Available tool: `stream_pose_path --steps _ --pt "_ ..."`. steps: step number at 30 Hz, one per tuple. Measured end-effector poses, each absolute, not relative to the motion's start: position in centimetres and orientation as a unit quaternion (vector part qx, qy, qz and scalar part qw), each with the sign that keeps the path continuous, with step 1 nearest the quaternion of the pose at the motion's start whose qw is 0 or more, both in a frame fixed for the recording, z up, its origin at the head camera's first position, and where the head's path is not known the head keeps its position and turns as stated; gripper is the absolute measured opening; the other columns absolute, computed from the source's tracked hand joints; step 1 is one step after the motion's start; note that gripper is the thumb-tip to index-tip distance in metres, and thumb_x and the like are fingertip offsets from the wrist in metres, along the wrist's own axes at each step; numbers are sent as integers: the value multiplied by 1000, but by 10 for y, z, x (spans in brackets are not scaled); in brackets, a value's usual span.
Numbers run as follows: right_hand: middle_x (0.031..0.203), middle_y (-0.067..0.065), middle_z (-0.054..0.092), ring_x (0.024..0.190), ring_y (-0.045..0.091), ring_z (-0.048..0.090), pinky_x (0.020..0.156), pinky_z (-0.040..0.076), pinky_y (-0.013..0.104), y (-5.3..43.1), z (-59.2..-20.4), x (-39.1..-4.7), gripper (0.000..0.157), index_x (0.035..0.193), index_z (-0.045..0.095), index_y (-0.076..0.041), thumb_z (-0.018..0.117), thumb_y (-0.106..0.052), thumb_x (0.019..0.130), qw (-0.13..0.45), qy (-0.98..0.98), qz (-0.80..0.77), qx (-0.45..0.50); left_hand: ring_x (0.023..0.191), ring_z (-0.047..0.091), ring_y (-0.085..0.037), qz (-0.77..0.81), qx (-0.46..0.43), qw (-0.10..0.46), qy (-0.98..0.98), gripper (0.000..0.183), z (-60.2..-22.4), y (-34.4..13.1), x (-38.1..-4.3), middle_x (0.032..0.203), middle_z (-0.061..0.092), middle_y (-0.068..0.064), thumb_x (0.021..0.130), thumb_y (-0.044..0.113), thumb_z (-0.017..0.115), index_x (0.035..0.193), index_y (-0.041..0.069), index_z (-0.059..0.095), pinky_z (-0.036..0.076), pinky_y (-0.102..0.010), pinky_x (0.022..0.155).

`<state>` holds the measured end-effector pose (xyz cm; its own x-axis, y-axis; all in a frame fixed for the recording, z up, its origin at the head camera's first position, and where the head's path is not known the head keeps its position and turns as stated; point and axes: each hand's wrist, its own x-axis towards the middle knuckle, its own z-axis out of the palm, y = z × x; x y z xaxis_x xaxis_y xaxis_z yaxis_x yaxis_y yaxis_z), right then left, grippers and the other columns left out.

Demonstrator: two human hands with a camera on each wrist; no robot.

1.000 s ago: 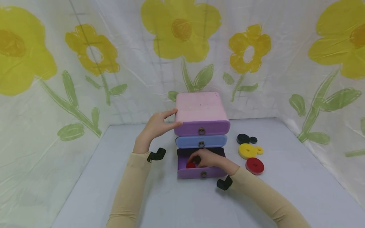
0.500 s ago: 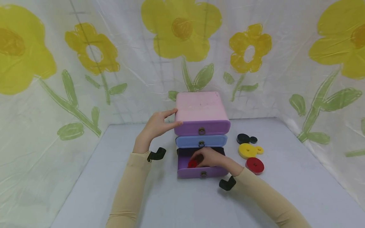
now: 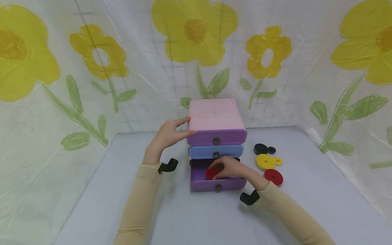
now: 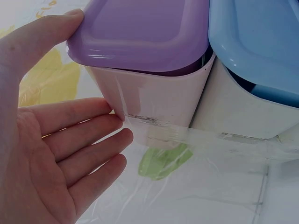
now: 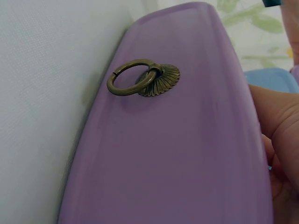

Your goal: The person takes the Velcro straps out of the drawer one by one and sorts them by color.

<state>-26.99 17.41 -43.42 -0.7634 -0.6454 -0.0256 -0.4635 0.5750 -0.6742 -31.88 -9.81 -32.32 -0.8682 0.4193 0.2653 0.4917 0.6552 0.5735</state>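
Observation:
A stacked drawer unit has a pink top (image 3: 214, 114), a purple top drawer front (image 3: 231, 137), a blue middle drawer (image 3: 200, 152) and a pulled-out purple bottom drawer (image 3: 202, 185). Inside the bottom drawer, my right hand (image 3: 230, 167) pinches a small round red disc (image 3: 210, 174) between thumb and fingers, just behind the drawer front. At the unit's upper left corner rests my left hand (image 3: 169, 134), its thumb on the purple front's edge. The left wrist view shows that hand's straight fingers (image 4: 79, 135) along the pink side. In the right wrist view, the drawer front with its brass ring pull (image 5: 133, 79) hides the disc.
Right of the unit, a large and a small black disc (image 3: 260, 149) lie on the white table (image 3: 171, 217). Nearer me are a large and a small yellow disc (image 3: 265, 161), then a large red disc (image 3: 273, 177). A flower-printed curtain (image 3: 147, 85) hangs behind.
My right hand has lifted slightly and shifted right, carrying the red disc, which shows more clearly now. The left hand has stayed against the unit.

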Motion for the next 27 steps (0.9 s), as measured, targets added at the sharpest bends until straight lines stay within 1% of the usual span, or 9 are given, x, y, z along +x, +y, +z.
stream_pose_path --steps 8,15,24,27 --pt "106 3 70 95 14 67 81 54 27 185 -428 -265 39 113 68 -11 78 -27 79 144 870 -363 -301 128 49 -27 -331 -247 52 -909 76 -322 -98 -318 145 46 -4 78 66 63 141 26 47 43 -46 99" --pt "107 4 70 95 14 67 80 54 24 196 -422 -262 40 113 68 -11 78 -29 79 141 868 -375 -293 127 49 -26 -329 -250 54 -909 75 -322 -98 -319 145 46 -3 79 65 62 141 26 47 43 -46 99" --pt "108 6 69 93 16 68 79 55 26 209 -416 -257 41 114 68 -9 77 -28 79 130 871 -380 -285 126 50 -25 -327 -254 57 -908 75 -322 -98 -320 144 47 -3 79 64 63 141 24 47 44 -45 97" --pt "107 5 69 93 14 68 80 55 26 213 -415 -256 41 114 68 -11 78 -29 79 132 874 -382 -269 118 54 -23 -329 -256 57 -907 75 -323 -98 -319 145 46 -3 79 63 63 141 24 47 45 -43 94"
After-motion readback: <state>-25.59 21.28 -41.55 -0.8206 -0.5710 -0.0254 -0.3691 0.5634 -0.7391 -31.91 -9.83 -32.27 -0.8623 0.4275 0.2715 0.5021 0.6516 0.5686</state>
